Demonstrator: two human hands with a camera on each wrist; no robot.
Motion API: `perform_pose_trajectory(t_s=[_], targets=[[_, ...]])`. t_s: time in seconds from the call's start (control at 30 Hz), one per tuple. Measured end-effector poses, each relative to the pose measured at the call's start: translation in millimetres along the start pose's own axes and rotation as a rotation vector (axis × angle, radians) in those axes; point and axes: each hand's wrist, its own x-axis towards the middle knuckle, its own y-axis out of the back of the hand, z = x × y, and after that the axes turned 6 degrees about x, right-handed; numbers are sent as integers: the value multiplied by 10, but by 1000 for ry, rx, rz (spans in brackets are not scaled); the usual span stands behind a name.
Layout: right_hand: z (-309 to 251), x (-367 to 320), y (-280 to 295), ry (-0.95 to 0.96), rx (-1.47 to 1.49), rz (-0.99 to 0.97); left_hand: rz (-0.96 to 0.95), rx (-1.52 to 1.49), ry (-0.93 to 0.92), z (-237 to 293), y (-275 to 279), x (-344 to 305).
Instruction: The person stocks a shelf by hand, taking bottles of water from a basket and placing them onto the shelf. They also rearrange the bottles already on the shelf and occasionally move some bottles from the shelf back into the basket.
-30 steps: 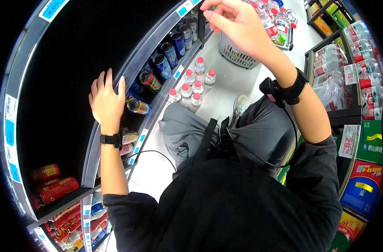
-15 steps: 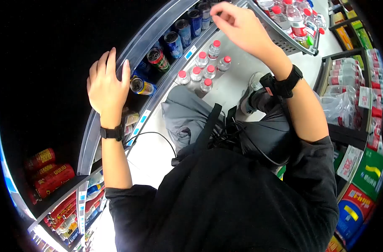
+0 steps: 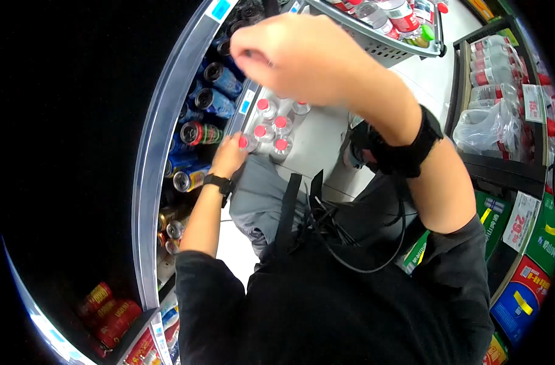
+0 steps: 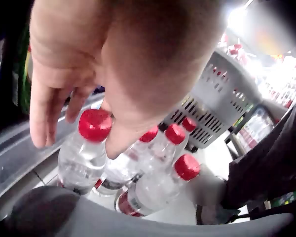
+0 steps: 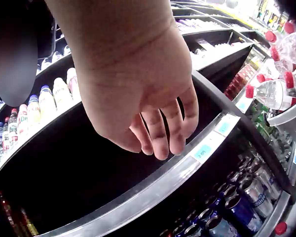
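Note:
On the floor beside the lower shelf stands a group of clear plastic bottles with red caps (image 3: 282, 125). My left hand (image 3: 230, 157) reaches down to the nearest bottle (image 4: 81, 165). In the left wrist view, its thumb is right at the cap's side, and its straight fingers (image 4: 41, 116) hang on the other side. Raised over the far bottles and the shelf edge is my right hand (image 3: 296, 58), blurred in the head view. From the right wrist, its fingers (image 5: 160, 140) show loosely bent with nothing in them, in front of a dark shelf.
Cans (image 3: 213, 103) line the lower shelf at left, behind a clear shelf lip (image 3: 148, 146). A grey basket (image 3: 384, 52) full of bottles stands ahead. Wrapped bottle packs (image 3: 493, 76) and drink cartons (image 3: 520, 292) fill the right side. My bent knee (image 3: 256, 194) is close to the bottles.
My left hand has left the upper shelf edge and moved down and right to the nearest bottle. The right hand has shifted left, nearer the camera. The head view has turned somewhat.

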Motion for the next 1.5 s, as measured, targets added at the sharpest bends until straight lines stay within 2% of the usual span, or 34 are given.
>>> perform_pose_trajectory(t_s=[0.1,0.13,0.17,0.2,0.33,0.37,0.43,0.5,0.57,0.63,0.7,0.73,0.83,0.93,1.03,1.17,1.23,1.3,1.37,1.43,1.5], targets=[[16,-34,-1,42,39,4,-79,59,8,-125,-363,286],[20,-46,-9,57,56,18,-9,-45,54,-133,-489,303],[29,-67,-56,78,56,81,27,-77,78,-37,-416,251],[11,-77,-44,79,70,47,89,-144,83,-30,-426,237],[-42,-98,7,86,118,27,34,-73,158,-9,-425,177],[-44,-100,36,80,130,14,24,-67,141,6,-373,131],[-28,-97,52,116,118,60,131,-16,20,18,-284,-70],[-55,-77,126,41,51,58,156,6,-77,217,115,-379],[-58,-37,193,38,9,144,255,-55,-142,506,602,-783],[-70,7,295,-12,104,328,330,-59,-138,850,1108,-1179],[-84,13,369,-27,87,374,449,-20,-136,1078,1534,-1528],[-96,9,396,-61,110,404,483,-70,-65,1202,1747,-1654],[-122,-5,427,-62,175,476,727,-5,-95,1386,2259,-1797],[-144,-9,411,-67,177,452,870,-231,-62,1354,2637,-1593],[-153,-29,428,-112,202,374,977,-115,-137,1349,2986,-1278],[-143,-43,405,-36,152,398,1049,-96,-254,1069,3394,-643],[-155,-40,373,-17,131,397,1036,-216,-192,820,3584,-188],[-207,-21,381,0,218,368,969,-344,-197,648,3749,189],[-204,15,340,21,181,375,981,-395,-225,472,3924,577],[-195,40,299,43,209,363,1007,-502,-78,422,4065,882],[-155,68,226,67,221,306,1015,-477,-75,241,4232,1266]])
